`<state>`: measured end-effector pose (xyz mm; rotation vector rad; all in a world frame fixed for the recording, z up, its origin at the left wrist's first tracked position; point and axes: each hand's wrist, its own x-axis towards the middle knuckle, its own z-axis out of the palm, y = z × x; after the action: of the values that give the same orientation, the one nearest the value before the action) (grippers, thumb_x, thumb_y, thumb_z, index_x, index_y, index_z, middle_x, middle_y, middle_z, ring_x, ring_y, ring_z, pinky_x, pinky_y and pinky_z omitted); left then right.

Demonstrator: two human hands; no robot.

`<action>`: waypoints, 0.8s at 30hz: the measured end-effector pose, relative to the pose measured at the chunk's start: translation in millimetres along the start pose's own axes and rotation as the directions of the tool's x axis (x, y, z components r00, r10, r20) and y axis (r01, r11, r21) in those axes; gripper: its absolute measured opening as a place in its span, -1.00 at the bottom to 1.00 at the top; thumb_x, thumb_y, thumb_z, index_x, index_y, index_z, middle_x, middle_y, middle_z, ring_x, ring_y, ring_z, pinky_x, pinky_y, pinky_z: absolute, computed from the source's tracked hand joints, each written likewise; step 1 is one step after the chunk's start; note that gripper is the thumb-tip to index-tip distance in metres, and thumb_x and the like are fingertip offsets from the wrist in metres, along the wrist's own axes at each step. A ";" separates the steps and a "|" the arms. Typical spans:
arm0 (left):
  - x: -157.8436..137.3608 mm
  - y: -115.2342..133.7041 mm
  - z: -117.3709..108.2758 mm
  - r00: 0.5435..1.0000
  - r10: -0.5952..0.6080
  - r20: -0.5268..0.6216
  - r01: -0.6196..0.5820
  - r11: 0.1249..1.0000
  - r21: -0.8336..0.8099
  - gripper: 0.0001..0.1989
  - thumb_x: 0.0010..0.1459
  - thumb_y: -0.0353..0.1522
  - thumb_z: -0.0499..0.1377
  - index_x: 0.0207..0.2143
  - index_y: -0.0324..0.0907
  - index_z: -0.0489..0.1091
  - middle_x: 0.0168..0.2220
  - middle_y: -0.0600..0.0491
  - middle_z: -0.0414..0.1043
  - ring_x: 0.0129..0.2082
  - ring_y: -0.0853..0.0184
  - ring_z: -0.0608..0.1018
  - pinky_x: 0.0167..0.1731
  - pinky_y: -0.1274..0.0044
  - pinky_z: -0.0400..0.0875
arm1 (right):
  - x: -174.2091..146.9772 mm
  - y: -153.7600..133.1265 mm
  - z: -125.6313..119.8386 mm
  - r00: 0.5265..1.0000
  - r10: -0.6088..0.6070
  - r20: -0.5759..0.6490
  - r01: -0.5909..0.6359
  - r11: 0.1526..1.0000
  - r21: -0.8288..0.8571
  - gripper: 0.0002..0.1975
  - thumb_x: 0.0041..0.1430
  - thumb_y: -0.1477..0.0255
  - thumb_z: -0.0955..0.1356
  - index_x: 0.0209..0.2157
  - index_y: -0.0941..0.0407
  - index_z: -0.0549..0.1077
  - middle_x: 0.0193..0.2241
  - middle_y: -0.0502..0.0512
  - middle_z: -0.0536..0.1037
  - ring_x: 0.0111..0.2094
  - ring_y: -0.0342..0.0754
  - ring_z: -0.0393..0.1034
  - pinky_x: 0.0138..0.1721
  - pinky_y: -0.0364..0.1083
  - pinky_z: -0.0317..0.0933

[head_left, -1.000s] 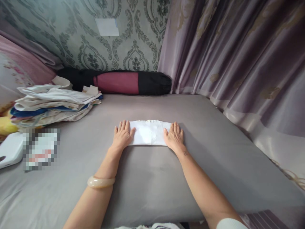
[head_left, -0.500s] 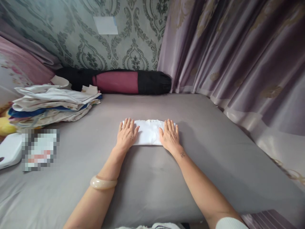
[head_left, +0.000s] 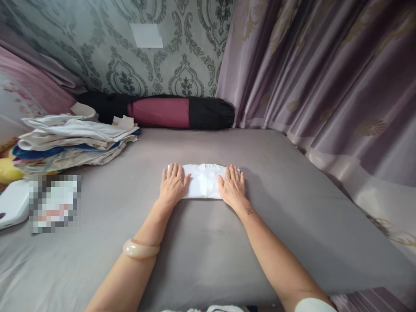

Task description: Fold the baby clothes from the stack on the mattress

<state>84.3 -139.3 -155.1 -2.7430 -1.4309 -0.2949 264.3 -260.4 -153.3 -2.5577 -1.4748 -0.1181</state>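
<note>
A white garment [head_left: 204,182], folded into a flat oblong, lies on the grey bed sheet [head_left: 208,251]. What kind of garment it is I cannot tell; its far edge looks slightly gathered or frilled. My left hand [head_left: 173,184] rests flat over its left end, fingers stretched away from me and thumb pointing inward. Over the right end lies my right hand [head_left: 233,185], likewise flat with the fingers extended. Both palms press on the cloth without gripping it, and they hide its two ends. The middle of the cloth shows between my thumbs.
Folded clothes [head_left: 78,138] are stacked at the left. Closer to me are a white rounded object [head_left: 14,203] and a blurred-out packet [head_left: 55,206]. A black and maroon roll-shaped bag [head_left: 159,112] lies against the wall. Purple curtains [head_left: 308,78] hang along the right side.
Almost nothing differs. Both hands stay flat on the folded white garment, and the view has shifted very slightly.
</note>
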 end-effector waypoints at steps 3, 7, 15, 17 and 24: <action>-0.6 5.7 -2.2 0.998 0.055 -0.043 -0.056 0.998 -0.017 -0.38 0.36 -0.14 -0.24 0.28 -0.34 0.16 0.33 -0.21 0.10 0.36 0.08 0.09 0.32 0.20 -0.06 | -2.1 -6.8 -1.1 0.996 -0.084 -0.016 0.084 0.996 0.025 -0.39 0.41 0.25 0.03 0.31 0.35 0.11 0.34 0.36 0.06 0.36 0.15 -0.11 0.33 0.16 -0.29; -1.1 9.5 -0.6 0.991 0.125 0.049 -0.123 0.991 -0.050 -0.39 0.37 -0.14 -0.25 0.29 -0.31 0.15 0.33 -0.18 0.10 0.35 0.08 0.11 0.30 0.20 -0.01 | -4.1 -13.0 0.1 0.993 -0.113 0.038 0.111 0.992 0.059 -0.39 0.41 0.24 0.02 0.32 0.32 0.11 0.34 0.33 0.07 0.36 0.12 -0.10 0.33 0.13 -0.26; -1.7 10.3 -3.5 0.987 0.121 0.103 -0.116 0.992 -0.049 -0.40 0.38 -0.15 -0.24 0.29 -0.31 0.13 0.33 -0.19 0.10 0.35 0.06 0.12 0.29 0.19 -0.01 | -2.8 -11.0 2.3 0.993 -0.106 0.057 0.102 0.992 0.071 -0.39 0.42 0.23 0.01 0.31 0.33 0.13 0.33 0.33 0.09 0.36 0.12 -0.08 0.33 0.12 -0.27; -1.7 12.1 -5.5 0.989 0.121 0.086 -0.115 0.991 -0.062 -0.40 0.38 -0.16 -0.24 0.28 -0.32 0.15 0.33 -0.20 0.11 0.35 0.06 0.13 0.29 0.19 0.00 | -3.1 -12.1 0.6 0.993 -0.110 0.054 0.105 0.991 0.079 -0.39 0.42 0.23 0.01 0.30 0.33 0.13 0.33 0.33 0.10 0.36 0.12 -0.08 0.33 0.13 -0.26; -3.1 22.8 -7.0 0.977 0.208 0.041 -0.199 0.965 -0.169 -0.45 0.39 -0.19 -0.24 0.28 -0.28 0.15 0.33 -0.13 0.12 0.36 0.18 0.09 0.32 0.26 -0.05 | -6.1 -22.6 -0.7 0.982 -0.181 0.047 0.173 0.975 0.137 -0.41 0.42 0.26 -0.01 0.32 0.29 0.11 0.35 0.26 0.08 0.37 0.08 -0.13 0.34 0.12 -0.28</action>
<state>100.1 -155.8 -147.4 -3.0247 -1.1702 -0.3403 241.6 -254.6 -150.9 -2.3425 -1.6717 0.0302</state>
